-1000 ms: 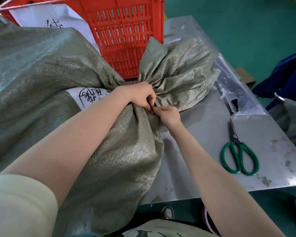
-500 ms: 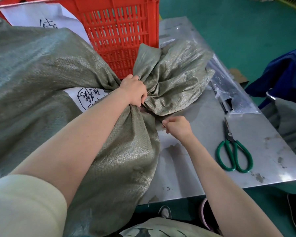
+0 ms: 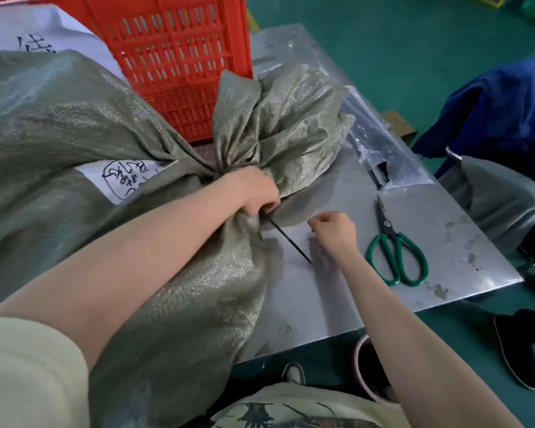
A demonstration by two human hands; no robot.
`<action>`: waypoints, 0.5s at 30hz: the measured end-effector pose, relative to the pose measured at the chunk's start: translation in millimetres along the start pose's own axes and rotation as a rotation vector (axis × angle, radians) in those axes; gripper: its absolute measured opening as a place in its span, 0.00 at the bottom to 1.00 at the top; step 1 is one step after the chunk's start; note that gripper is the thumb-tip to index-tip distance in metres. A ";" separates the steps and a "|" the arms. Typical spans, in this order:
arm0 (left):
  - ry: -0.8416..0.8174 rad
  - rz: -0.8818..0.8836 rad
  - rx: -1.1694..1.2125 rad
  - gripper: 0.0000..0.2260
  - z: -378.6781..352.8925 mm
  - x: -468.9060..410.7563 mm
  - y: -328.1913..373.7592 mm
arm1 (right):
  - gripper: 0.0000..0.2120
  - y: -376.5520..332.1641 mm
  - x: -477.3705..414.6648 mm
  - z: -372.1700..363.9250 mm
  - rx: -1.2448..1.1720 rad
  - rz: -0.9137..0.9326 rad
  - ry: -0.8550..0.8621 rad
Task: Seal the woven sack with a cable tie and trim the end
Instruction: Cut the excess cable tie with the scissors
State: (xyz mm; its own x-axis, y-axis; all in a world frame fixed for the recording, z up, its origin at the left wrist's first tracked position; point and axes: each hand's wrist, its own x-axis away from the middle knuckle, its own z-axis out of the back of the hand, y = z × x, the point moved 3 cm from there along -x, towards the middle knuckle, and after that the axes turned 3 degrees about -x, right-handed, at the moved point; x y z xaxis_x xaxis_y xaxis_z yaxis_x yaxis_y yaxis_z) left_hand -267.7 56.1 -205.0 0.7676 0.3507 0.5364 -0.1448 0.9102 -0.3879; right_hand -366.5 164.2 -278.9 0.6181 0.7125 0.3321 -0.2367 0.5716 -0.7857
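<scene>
A grey-green woven sack (image 3: 74, 143) lies across the metal table (image 3: 331, 291), its gathered neck bunched near the middle. My left hand (image 3: 254, 193) is clenched around that neck. A thin black cable tie tail (image 3: 289, 239) sticks out from under this hand and slants down to the right over the table. My right hand (image 3: 334, 230) hovers just right of the tail as a loose fist. It does not touch the tail and nothing shows in it. Green-handled scissors (image 3: 396, 248) lie on the table right of that hand, blades pointing away.
A red slotted crate (image 3: 179, 57) stands behind the sack's neck. A clear plastic bag (image 3: 380, 149) with black strips lies at the table's far right. Blue cloth (image 3: 501, 112) and another grey sack (image 3: 491, 199) sit off the right edge. A pink bucket (image 3: 365, 372) stands below the front edge.
My right hand has drawn away from the sack's neck, down and to the right. The black tie tail now shows free of it. My left hand has stayed on the neck.
</scene>
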 end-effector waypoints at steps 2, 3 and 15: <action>-0.038 -0.008 0.043 0.16 12.1 -10.1 15.8 | 0.10 9.5 1.1 13.6 0.040 -0.003 0.087; -0.050 -0.011 0.053 0.17 19.5 -16.5 24.1 | 0.11 14.3 2.2 22.9 0.063 -0.009 0.133; -0.023 -0.096 0.062 0.16 26.3 -45.2 55.6 | 0.23 60.3 12.2 68.1 0.370 -0.246 0.217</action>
State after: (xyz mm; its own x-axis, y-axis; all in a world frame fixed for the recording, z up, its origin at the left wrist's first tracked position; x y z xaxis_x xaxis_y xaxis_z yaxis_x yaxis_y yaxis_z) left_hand -326.9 96.7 -231.0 0.7653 0.2658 0.5862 -0.1105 0.9515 -0.2872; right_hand -424.3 235.1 -286.6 0.8218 0.4595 0.3369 -0.2901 0.8464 -0.4467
